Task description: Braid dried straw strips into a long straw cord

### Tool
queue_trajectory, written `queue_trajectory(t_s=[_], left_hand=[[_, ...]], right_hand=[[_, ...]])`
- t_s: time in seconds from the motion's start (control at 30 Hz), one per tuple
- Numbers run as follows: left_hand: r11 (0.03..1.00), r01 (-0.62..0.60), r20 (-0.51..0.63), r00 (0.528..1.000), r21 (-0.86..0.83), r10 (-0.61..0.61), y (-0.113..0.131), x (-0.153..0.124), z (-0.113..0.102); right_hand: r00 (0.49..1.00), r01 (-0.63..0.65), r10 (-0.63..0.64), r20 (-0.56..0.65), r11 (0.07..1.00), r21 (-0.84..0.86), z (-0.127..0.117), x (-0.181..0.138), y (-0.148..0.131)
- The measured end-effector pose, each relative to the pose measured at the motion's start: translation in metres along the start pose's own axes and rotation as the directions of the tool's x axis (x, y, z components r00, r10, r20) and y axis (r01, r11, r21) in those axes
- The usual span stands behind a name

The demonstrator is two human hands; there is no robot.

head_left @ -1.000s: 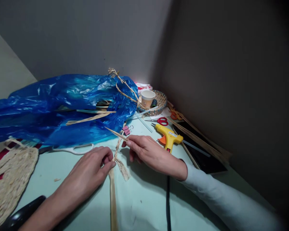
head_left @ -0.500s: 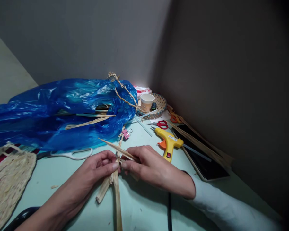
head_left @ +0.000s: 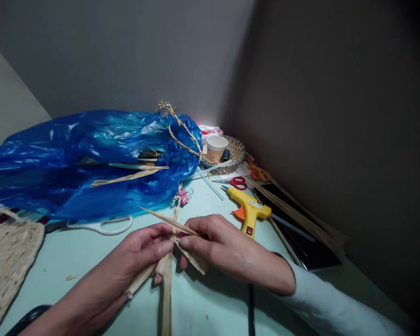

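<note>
1. While the left hand (head_left: 143,249) is pinching the lower end of a pale braid (head_left: 175,213), thumb against fingers, the right hand (head_left: 217,242) is closing just beside it on a pointed strip (head_left: 163,219) slanting up-left across the braid.
2. Braid is running down the green table (head_left: 217,308) from a pink binder clip (head_left: 183,197); fingers are partly hiding the crossing. A long strip (head_left: 167,298) is trailing toward the near edge.
3. Blue plastic bag (head_left: 73,149) is crowding the clip's left side; a yellow glue gun (head_left: 251,210) is lying just beyond the right hand. Red-handled scissors (head_left: 239,183) and a basket (head_left: 238,151) holding a paper cup (head_left: 216,148) are sitting farther back.
4. Right forearm is covering part of a black cord (head_left: 251,308).
5. Versus one second ago: the right hand is working lower, nearer the left; a folded strip (head_left: 140,282), unseen then, is showing below the left hand. Versus half a second ago: a broad strip end (head_left: 198,263) is showing more clearly under the right fingers.
</note>
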State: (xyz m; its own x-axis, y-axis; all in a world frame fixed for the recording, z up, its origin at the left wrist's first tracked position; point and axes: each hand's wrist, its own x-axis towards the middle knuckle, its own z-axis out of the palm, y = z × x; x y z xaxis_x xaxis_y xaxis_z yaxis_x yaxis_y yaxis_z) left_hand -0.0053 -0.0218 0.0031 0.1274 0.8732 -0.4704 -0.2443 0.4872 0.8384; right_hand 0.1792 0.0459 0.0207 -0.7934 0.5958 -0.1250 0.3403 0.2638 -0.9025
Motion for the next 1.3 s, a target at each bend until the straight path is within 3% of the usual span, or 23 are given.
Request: queue_trajectory(t_s=[0.2, 0.33, 0.6, 0.83, 1.0, 1.3], left_hand=[[0.974, -0.105, 0.017, 0.994, 0.201, 0.104, -0.003, 0.006, -0.01], [0.956, -0.054, -0.04, 0.997, 0.289, 0.069, -0.002, 0.004, -0.012], [0.979, 0.009, -0.111, 0.994, 0.202, 0.013, 0.0, 0.006, -0.001], [0.979, -0.035, -0.08, 0.995, 0.202, 0.052, -0.003, 0.006, -0.004], [0.973, -0.071, -0.038, 0.996, 0.221, 0.081, -0.002, 0.003, -0.003], [0.974, -0.087, -0.106, 0.988, 0.209, 0.111, -0.007, 0.003, -0.001]], right_hand=[[0.996, -0.049, 0.031, -0.087, 0.974, -0.221, 0.005, -0.005, -0.007], [0.979, -0.103, 0.041, -0.198, 0.944, -0.313, 0.006, -0.006, -0.006], [0.999, -0.019, 0.01, -0.053, 0.987, -0.158, -0.004, 0.0, 0.003], [0.997, 0.033, -0.036, -0.071, 0.998, -0.047, -0.003, 0.0, 0.004], [0.996, 0.024, -0.03, -0.084, 0.997, -0.073, -0.004, 0.001, 0.006], [0.999, 0.016, -0.018, -0.04, 0.999, -0.049, -0.008, 0.001, 0.007]])
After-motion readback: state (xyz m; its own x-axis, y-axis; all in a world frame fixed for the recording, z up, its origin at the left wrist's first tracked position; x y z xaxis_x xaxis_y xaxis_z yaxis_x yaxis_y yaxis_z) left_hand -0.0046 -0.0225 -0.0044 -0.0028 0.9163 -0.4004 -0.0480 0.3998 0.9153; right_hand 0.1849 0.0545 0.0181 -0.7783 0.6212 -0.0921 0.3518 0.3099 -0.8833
